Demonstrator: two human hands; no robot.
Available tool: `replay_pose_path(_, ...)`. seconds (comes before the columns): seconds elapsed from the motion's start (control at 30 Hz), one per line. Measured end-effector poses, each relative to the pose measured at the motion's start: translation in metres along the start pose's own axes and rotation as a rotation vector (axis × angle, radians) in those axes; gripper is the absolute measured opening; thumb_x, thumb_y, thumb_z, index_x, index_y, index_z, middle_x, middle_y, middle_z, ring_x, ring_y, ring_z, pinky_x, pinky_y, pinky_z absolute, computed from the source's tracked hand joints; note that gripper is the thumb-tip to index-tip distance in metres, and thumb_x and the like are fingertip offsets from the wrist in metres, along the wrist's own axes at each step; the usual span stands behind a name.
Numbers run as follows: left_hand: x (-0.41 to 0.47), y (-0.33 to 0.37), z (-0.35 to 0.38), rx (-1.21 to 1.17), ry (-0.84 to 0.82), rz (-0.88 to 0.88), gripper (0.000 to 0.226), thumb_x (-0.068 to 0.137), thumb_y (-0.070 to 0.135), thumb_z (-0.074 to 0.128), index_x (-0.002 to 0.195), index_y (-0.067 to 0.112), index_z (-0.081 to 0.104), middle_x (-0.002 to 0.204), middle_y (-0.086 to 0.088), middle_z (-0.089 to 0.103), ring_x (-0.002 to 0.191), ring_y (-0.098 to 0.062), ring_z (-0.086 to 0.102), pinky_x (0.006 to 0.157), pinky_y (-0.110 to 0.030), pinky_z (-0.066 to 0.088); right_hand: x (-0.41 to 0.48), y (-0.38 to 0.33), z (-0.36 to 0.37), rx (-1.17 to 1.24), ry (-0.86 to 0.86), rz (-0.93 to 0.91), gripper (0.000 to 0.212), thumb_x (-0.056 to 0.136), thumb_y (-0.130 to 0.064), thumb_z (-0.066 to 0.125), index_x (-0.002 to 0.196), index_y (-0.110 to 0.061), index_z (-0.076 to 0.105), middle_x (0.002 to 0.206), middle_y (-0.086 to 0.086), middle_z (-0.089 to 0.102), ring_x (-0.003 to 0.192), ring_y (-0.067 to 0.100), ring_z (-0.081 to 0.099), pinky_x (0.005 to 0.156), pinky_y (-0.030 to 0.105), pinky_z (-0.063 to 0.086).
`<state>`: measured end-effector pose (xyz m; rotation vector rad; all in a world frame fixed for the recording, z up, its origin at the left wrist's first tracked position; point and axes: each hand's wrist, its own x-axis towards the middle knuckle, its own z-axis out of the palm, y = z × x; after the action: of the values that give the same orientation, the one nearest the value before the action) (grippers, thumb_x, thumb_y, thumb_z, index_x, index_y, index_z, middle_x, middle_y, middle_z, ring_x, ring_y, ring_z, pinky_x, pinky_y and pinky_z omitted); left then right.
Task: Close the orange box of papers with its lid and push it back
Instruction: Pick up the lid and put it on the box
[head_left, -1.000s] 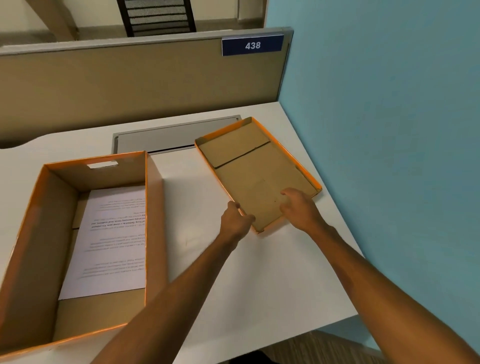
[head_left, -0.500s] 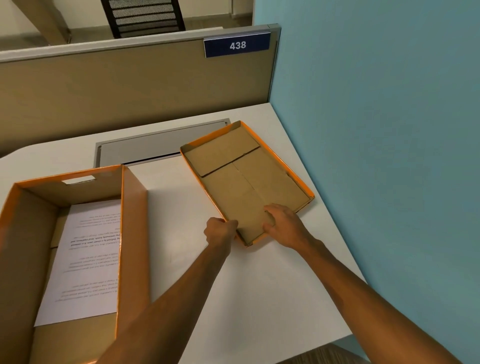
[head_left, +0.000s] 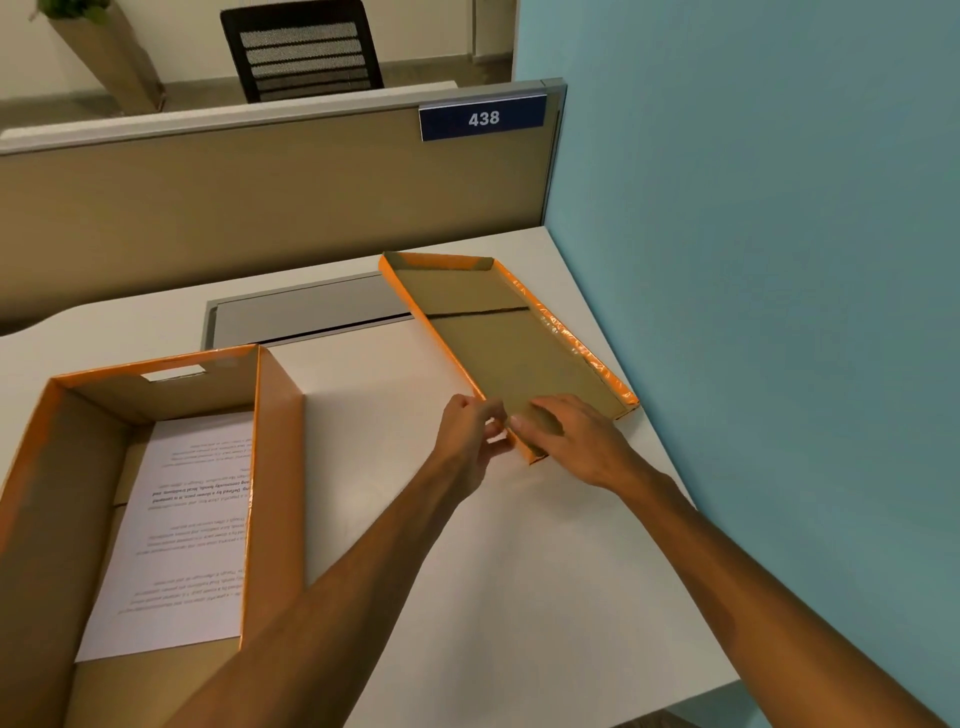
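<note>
White desk top (head_left: 467, 597), set in a corner between a tan partition panel (head_left: 260, 208) and a teal wall (head_left: 753, 260).

Shallow orange cardboard lid (head_left: 498, 343), brown inside facing up, at the desk's far right close to the teal wall. Long axis running from the near edge, at the hands, away and to the left toward the partition; far short end near the grey cable flap (head_left: 306, 309) set into the desk. Seemingly tipped, left long rim raised, right long rim down by the wall.

Near left corner of the lid pinched in the left hand (head_left: 467, 441): fingers curled around the outer rim, closed on it. Right hand (head_left: 576, 441) lying over the near end, fingers flat across the brown inner face, palm down, pressing rather than clenched; whether any finger hooks under the near rim, cannot tell.

Further left, well apart from the lid, deep orange cardboard box (head_left: 275, 467), open-topped, with a hand-slot in its far wall. Inside, a white printed sheet of paper (head_left: 187, 530) flat on the bottom.

Beyond the partition, a blue plate reading 438 (head_left: 483, 118) and a black slatted chair back (head_left: 301, 52).
</note>
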<state>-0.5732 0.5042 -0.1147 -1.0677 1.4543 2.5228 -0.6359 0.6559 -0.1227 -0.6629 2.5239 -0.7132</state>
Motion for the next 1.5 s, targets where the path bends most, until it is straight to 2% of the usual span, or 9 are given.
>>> replay_pose_path(0.1,-0.004,0.016,0.015,0.020,-0.014,0.040,0.030,0.073,0.001,0.060,0.097,0.010,0.044,0.098,-0.018,0.053,0.080,-0.026,0.060,0.054,-0.030,0.053,-0.005,-0.016,-0.008,0.015,0.054,-0.080,0.081,0.075,-0.083,0.043,0.136,-0.031,0.048,0.136,-0.003,0.054,0.116,0.018,0.056,0.091,0.042,0.053)
replay_pose_path(0.23,-0.015,0.038,0.031,0.079,-0.044,0.104,0.028,0.081,0.005,0.063,0.097,0.015,0.043,0.104,-0.017,0.059,0.097,-0.030,0.063,0.075,-0.040,0.055,-0.008,-0.034,-0.018,-0.017,0.202,-0.198,0.047,0.083,-0.047,0.070,0.124,-0.030,0.055,0.122,-0.003,0.062,0.101,0.015,0.062,0.081,0.029,0.052)
replay_pose_path(0.37,-0.032,0.062,0.042,0.192,-0.049,0.244,0.033,0.086,0.013,0.068,0.108,0.012,0.044,0.120,-0.015,0.061,0.111,-0.030,0.065,0.086,-0.045,0.058,-0.011,-0.048,-0.031,0.047,0.374,-0.299,0.042,0.090,-0.029,0.069,0.128,-0.024,0.053,0.118,-0.002,0.065,0.097,0.013,0.062,0.084,0.029,0.054)
replay_pose_path(0.53,-0.052,0.088,0.048,0.421,-0.054,0.475,0.050,0.086,0.037,0.072,0.124,0.015,0.048,0.127,-0.006,0.061,0.114,-0.024,0.064,0.095,-0.044,0.056,-0.016,-0.068,-0.057,0.335,0.458,-0.312,0.038,0.092,-0.022,0.065,0.128,-0.024,0.053,0.094,-0.014,0.061,0.080,-0.005,0.065,0.059,0.001,0.044)
replay_pose_path(0.7,-0.067,0.101,0.035,0.559,-0.113,0.647,0.050,0.090,0.038,0.067,0.135,0.019,0.053,0.135,0.001,0.060,0.117,-0.015,0.062,0.091,-0.030,0.054,-0.025,-0.078,-0.081,0.994,0.337,-0.294,0.036,0.091,-0.023,0.066,0.127,-0.023,0.058,0.114,0.000,0.071,0.103,0.020,0.069,0.083,0.035,0.059)
replay_pose_path(1.0,-0.068,0.119,-0.058,0.721,0.217,0.558,0.064,0.089,0.029,0.069,0.145,0.015,0.043,0.151,-0.009,0.042,0.134,-0.028,0.046,0.100,-0.042,0.045,-0.027,-0.094,-0.077,1.545,0.136,-0.253,0.057,0.087,-0.005,0.064,0.141,-0.013,0.047,0.130,0.013,0.063,0.114,0.033,0.064,0.086,0.048,0.055)
replay_pose_path(1.2,-0.084,0.133,-0.133,0.527,0.233,0.376,0.076,0.091,0.040,0.065,0.153,0.016,0.027,0.153,-0.011,0.042,0.133,-0.034,0.050,0.102,-0.046,0.046,-0.030,-0.123,-0.054,1.687,0.014,-0.255,0.056,0.085,-0.003,0.064,0.139,-0.014,0.051,0.133,0.015,0.062,0.117,0.035,0.063,0.087,0.050,0.054)
replay_pose_path(1.37,-0.112,0.145,-0.185,0.419,0.258,0.343,0.055,0.091,0.027,0.067,0.141,0.010,0.051,0.126,-0.007,0.067,0.111,-0.029,0.067,0.100,-0.052,0.052,-0.034,-0.152,-0.030,1.643,-0.090,-0.244,0.058,0.086,-0.005,0.062,0.141,-0.015,0.047,0.137,0.016,0.058,0.123,0.038,0.058,0.096,0.053,0.051)
replay_pose_path(1.5,-0.137,0.151,-0.223,0.401,0.345,0.413,0.054,0.090,0.024,0.069,0.140,0.012,0.053,0.122,-0.005,0.069,0.101,-0.024,0.070,0.086,-0.042,0.059,-0.039,-0.175,-0.009,1.484,-0.059,-0.125,0.061,0.082,-0.007,0.068,0.137,-0.021,0.048,0.130,0.011,0.064,0.113,0.037,0.064,0.084,0.048,0.057)
